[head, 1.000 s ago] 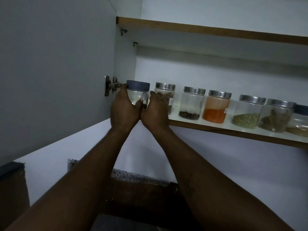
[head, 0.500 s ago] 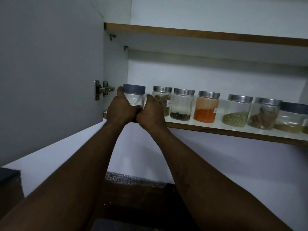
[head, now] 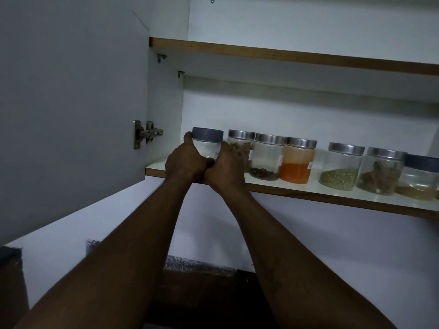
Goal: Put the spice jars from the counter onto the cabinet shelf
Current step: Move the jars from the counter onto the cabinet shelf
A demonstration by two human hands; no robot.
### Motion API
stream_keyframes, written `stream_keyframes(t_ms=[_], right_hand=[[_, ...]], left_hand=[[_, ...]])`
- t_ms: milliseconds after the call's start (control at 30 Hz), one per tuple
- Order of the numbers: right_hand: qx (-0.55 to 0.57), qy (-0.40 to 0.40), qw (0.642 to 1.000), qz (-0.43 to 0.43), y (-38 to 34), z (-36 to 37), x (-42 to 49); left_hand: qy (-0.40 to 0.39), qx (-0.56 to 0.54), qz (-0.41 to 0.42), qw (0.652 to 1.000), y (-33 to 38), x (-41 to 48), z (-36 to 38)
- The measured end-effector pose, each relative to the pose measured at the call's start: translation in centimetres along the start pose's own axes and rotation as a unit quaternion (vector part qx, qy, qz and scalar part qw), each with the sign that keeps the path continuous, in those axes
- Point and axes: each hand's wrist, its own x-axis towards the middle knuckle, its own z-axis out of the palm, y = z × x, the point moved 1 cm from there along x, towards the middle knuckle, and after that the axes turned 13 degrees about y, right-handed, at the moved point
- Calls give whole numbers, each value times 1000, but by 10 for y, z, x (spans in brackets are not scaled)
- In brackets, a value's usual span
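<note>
Reaches up with both bare forearms from above a speckled strip of table [head: 197, 265] low in view. Clasps the grey-lidded jar [head: 207, 141] from both sides: left hand [head: 184, 162] curled round its left wall, thumb up beside the lid; right hand [head: 225, 169] curled round its right wall, knuckles of the two touching in front. Holds it upright at the left end of the lower shelf [head: 332, 194], base hidden behind the hands.

Lines up further right, all steel-lidded and upright: stick-spice jar [head: 241, 143], just behind the right hand; dark-seed jar [head: 267, 157]; orange-powder jar [head: 297, 162]; then, past a gap, green-seed jar [head: 341, 167] and brown-pod jar [head: 382, 173]. Ends at the frame edge with a second grey-lidded jar [head: 420, 176].

Stands open on the left: grey cabinet door [head: 71, 103] on a metal hinge [head: 145, 134]. Spans above: upper shelf [head: 285, 53].
</note>
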Motion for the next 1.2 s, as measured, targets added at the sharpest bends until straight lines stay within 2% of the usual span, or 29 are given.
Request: stream_keyframes(t_ms=[200,533,600,733,800,867,1000,1100,1200], right_hand=[[0,10,1000,18,7,-7,3],[0,41,999,-5,1,-16,-10],[22,69,997,-27,2,-23,-22],[94,124,983,-93,21,-38,-71],[100,126,983,-92,46,-38,-109],[85,71,993,-50,80,-31,-155],[-7,-131,991,5,147,-15,-252],[-58,-268,960,59,184,-6,-314],[-98,-351,926,98,210,5,-362]], left_hand=[[-20,24,3,1000,6,-1,10],[15,-17,7,1000,6,-15,-6],[40,-42,23,998,8,-30,-12],[165,-107,98,976,2,-91,-17],[197,-118,107,967,-14,-136,-11],[160,-117,87,976,-41,-188,2],[-36,-36,-17,999,-115,-291,28],[-177,41,-79,980,-162,-353,39],[-266,92,-129,951,-195,-397,49]])
